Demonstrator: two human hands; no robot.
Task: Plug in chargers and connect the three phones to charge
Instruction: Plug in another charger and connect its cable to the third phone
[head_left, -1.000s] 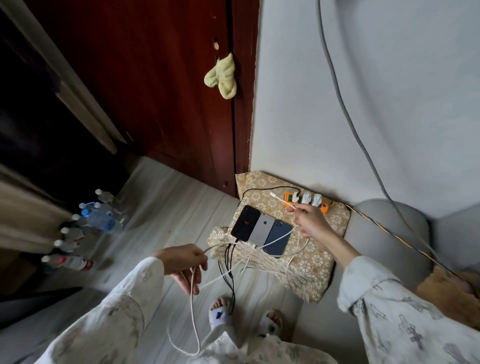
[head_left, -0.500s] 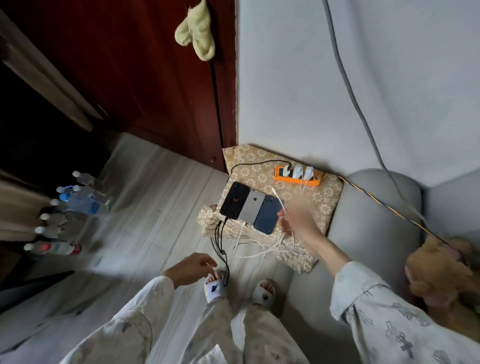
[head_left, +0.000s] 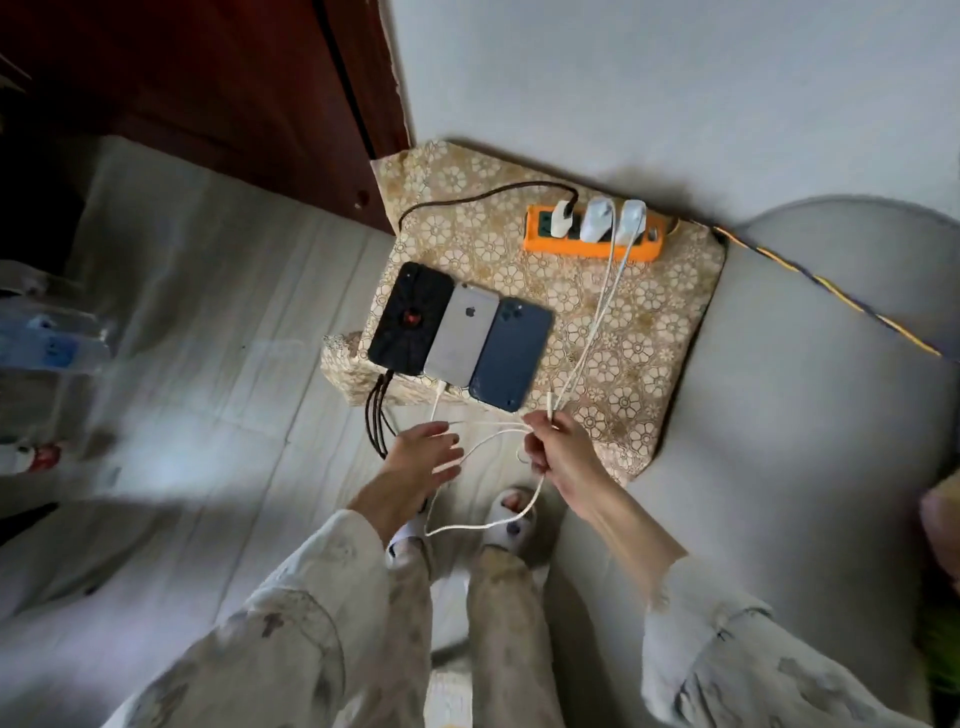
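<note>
Lowered right hand (head_left: 558, 449) pinches white cable (head_left: 597, 322) running toward strip.

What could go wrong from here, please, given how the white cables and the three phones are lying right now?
1. The right hand pinches several white cables bunched together; they may tangle, or the wrong end may get picked.
2. Those cables run taut-looking to the white chargers in the orange power strip; a tug might loosen a plug.
3. The blue phone overhangs the cloth-covered stand's near edge; pushing in a connector could nudge it off.
</note>
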